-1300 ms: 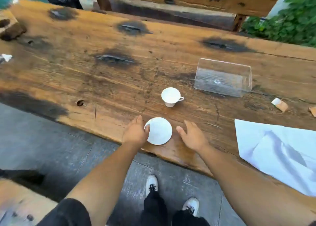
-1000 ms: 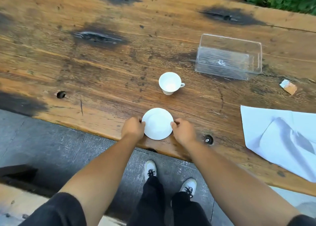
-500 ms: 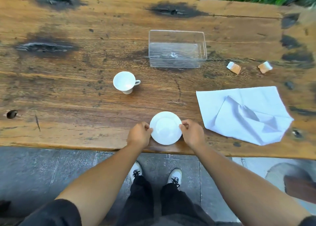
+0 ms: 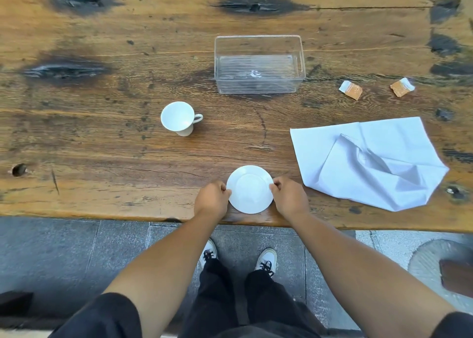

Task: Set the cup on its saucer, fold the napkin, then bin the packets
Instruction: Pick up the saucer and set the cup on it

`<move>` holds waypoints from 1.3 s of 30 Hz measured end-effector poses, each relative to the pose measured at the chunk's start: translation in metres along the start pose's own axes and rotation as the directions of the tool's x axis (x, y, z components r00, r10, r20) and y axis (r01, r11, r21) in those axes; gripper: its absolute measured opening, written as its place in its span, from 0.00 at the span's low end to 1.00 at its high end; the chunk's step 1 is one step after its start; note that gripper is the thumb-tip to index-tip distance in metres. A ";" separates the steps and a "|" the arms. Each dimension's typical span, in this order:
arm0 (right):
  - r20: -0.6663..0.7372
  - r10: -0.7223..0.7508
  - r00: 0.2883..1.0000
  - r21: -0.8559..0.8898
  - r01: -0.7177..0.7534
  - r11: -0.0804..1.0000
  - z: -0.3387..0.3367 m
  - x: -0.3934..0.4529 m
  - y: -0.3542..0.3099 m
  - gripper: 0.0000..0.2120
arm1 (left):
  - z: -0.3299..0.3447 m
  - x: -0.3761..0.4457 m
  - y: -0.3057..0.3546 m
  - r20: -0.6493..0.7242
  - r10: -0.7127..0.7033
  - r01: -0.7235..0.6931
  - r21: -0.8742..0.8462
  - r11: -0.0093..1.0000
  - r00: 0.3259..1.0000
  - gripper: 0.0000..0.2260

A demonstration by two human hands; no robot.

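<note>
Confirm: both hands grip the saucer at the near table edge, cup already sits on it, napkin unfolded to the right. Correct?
Not quite. The head view shows the cup standing apart on the table, not on the saucer. Left hand, right hand and napkin are as stated.

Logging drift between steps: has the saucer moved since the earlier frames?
Yes. The saucer slid right along the near edge: formerly right below the cup, now below the clear box.

Printing on both packets (image 4: 351, 89) seems too small to read.
</note>
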State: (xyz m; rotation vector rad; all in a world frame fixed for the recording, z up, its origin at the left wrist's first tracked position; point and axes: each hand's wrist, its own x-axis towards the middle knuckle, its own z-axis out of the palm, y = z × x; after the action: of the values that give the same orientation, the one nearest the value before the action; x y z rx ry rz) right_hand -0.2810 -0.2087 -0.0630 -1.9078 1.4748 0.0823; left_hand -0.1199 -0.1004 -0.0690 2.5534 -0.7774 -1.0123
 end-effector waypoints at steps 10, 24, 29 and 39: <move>-0.076 -0.083 0.994 -0.002 0.083 0.997 -0.007 0.006 -0.016 0.11 | -0.023 0.004 -0.011 -0.076 0.018 -0.022 -0.057 0.998 0.997 0.13; 0.118 -0.184 0.976 0.327 0.137 0.935 0.032 0.103 -0.221 0.21 | -0.154 0.111 -0.044 -0.241 -0.219 0.018 -0.632 0.775 0.945 0.11; 0.200 -0.127 0.971 0.363 0.047 0.931 0.053 0.121 -0.234 0.19 | -0.157 0.128 -0.036 -0.089 -0.200 0.080 -0.704 0.705 0.976 0.11; 0.043 -0.104 0.994 0.348 0.082 0.934 -0.005 0.058 -0.170 0.17 | -0.127 0.055 0.005 -0.089 -0.050 -0.026 -0.694 0.719 0.995 0.10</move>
State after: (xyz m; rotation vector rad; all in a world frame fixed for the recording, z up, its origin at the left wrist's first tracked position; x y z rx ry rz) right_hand -0.1151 -0.2427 -0.0021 -1.6684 1.2606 -0.1534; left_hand 0.0003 -0.1278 -0.0062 1.9208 -0.2567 -0.9339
